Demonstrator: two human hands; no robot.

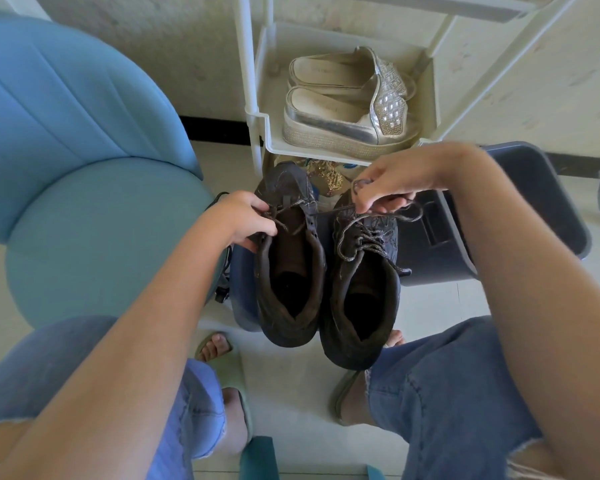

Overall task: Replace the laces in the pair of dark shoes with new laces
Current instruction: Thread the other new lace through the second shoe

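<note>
Two dark worn shoes stand side by side before me, toes pointing away. My left hand [245,216] grips the side of the left shoe [286,268] near its eyelets, where only a little grey speckled lace [293,205] still crosses. My right hand [392,183] pinches that lace, pulled taut across from the left shoe, above the toe of the right shoe [362,292]. The right shoe's own lace [364,240] is threaded and loosely tied, with loose ends trailing right.
A white shoe rack [257,116] stands behind, holding silver platform sandals [347,109]. A blue padded chair [84,168] is at left, a dark plastic bin [534,209] at right. My knees in jeans and feet in sandals fill the lower view.
</note>
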